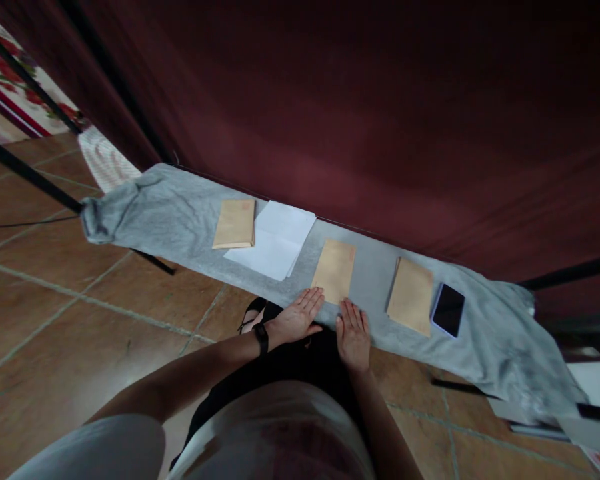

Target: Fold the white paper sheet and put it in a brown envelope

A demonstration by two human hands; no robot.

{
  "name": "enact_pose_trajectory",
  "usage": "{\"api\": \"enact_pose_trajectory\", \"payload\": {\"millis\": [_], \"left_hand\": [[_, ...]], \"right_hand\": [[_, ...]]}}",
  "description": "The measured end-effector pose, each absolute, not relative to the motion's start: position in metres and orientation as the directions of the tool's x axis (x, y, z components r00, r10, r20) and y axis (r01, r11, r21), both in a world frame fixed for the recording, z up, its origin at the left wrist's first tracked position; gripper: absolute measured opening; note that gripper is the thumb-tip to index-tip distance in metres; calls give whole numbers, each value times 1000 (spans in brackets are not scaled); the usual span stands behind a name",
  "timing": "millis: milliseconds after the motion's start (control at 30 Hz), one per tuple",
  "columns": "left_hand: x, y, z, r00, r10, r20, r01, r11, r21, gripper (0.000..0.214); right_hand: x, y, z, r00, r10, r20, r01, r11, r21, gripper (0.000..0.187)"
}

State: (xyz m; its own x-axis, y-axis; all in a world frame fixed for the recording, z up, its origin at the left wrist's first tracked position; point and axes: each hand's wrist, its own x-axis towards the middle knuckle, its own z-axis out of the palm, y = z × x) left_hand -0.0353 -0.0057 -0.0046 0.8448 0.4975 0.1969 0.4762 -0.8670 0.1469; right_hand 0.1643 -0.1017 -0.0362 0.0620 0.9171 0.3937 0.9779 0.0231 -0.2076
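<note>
A single brown envelope lies flat on the grey cloth, its near end toward me. My left hand rests flat at its near left corner, fingers stretched out. At the near right corner lies my right hand, also flat with the fingers extended. Neither hand grips anything. To the left, white paper sheets with a crease lie partly under a stack of brown envelopes. Another pile of brown envelopes sits to the right of my hands.
A phone with a dark screen lies right of the right-hand pile. The grey cloth covers a narrow surface, wrinkled at both ends. A dark red curtain hangs along the far edge. Black metal bars stand at the left.
</note>
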Motion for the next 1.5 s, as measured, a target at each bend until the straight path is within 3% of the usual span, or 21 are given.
{"api": "enact_pose_trajectory", "payload": {"millis": [300,533,1067,1500], "left_hand": [[-46,-2,-16,821,537,194,522,-844,123,81],[-40,-7,-13,809,557,184,546,-830,112,81],[-38,-7,-6,818,562,126,560,-827,51,75],[-18,-7,0,809,554,196,539,-833,128,60]], "right_hand": [[157,-103,-26,129,914,386,971,-37,-235,50],[137,-87,-20,-2,932,362,970,90,-226,50],[154,-98,-33,57,922,384,969,42,-245,50],[157,-102,-34,96,912,398,968,8,-252,49]]}}
